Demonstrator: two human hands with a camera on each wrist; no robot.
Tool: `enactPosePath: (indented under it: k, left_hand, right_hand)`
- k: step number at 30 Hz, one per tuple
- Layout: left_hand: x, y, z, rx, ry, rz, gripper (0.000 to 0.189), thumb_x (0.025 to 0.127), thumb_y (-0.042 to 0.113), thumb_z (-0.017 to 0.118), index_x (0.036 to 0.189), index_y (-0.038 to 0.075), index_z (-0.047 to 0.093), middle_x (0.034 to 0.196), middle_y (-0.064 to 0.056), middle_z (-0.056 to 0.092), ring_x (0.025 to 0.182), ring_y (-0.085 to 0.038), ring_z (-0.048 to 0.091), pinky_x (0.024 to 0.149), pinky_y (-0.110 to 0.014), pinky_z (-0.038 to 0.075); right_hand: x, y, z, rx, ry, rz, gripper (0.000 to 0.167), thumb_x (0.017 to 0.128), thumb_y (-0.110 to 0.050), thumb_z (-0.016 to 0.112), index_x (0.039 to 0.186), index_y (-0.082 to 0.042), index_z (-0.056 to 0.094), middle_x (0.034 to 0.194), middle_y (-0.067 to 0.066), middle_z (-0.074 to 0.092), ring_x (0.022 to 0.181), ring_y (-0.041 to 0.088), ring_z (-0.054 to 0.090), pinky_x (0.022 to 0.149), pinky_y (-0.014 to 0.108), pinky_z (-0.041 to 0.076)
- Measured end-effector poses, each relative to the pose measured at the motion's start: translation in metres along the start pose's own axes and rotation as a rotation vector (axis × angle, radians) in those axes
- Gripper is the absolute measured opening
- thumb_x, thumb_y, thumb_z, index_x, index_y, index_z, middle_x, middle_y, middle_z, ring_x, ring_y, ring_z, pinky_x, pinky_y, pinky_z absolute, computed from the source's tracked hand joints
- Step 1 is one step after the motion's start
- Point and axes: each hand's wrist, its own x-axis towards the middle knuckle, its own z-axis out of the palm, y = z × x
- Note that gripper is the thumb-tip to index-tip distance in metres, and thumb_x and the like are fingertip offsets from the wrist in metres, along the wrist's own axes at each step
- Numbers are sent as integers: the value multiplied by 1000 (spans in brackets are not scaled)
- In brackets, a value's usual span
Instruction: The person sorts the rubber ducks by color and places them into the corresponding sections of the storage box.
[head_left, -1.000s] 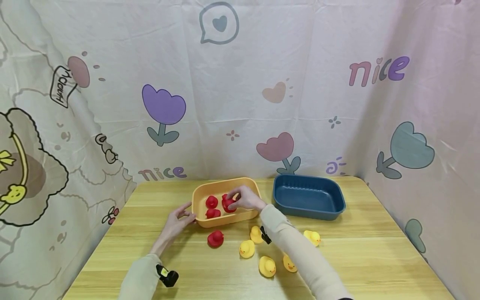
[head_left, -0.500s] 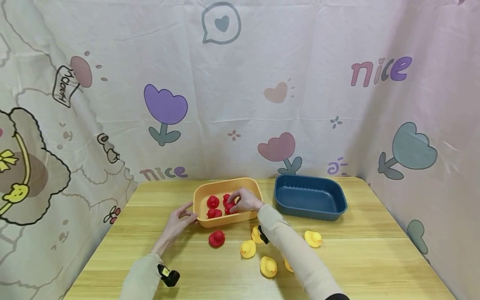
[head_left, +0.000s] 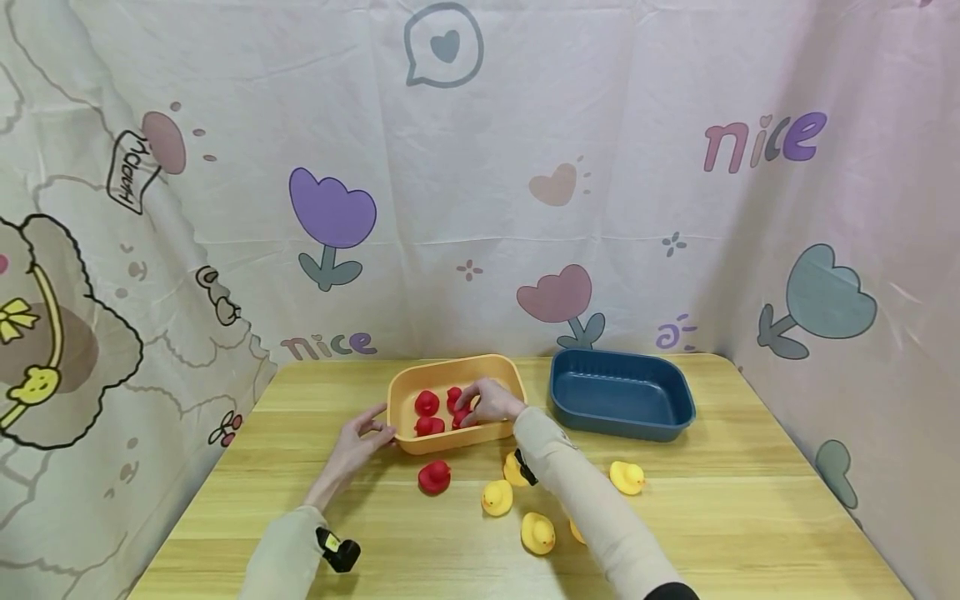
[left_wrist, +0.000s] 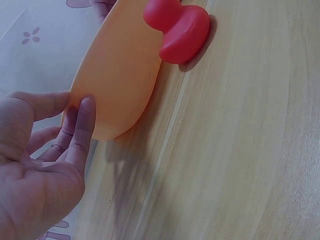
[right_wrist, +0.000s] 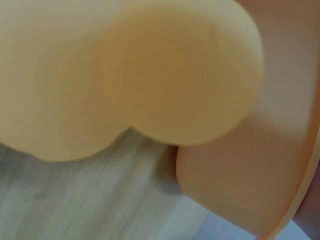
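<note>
Evidently, my right grip (head_left: 489,401) pinches a red duck (head_left: 459,420) inside the orange tray (left_wrist: 115,75); the duck should be light, squeezable, best taken round the body. My left grip (head_left: 357,442) pinches the tray's end, likely stiff plastic.

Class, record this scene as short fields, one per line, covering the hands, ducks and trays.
Left hand: touches the left end of the orange tray
Right hand: fingers around a red duck inside the orange tray
Other red ducks in tray: three
Loose red duck: on the table, in front of the orange tray
Yellow ducks: at least five, on the table
Blue tray: right of the orange tray, apart from it
</note>
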Motion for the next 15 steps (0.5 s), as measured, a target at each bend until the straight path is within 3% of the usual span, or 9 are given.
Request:
enactPosePath:
  k: [8,15]
  left_hand:
    - [0,-1,-1,-3,-1,6,64,97,4,63,153,-6,33,106,-17,67,82,-11,71,89,-32,62]
    - [2,-3,0,-25,6,8,62,97,1,61,152,-8,33,97,-6,66,80,-9,71,91,-37,62]
  right_hand:
    - [1,-1,2,-12,-21,-11,21,77,-7,85,97,-3,78,95,11,76,89,21,64,76,16,49]
    - [2,-1,3,-26,-21,-24,21,77,-5,85,96,-4,78,93,9,77,87,18,65,76,16,50]
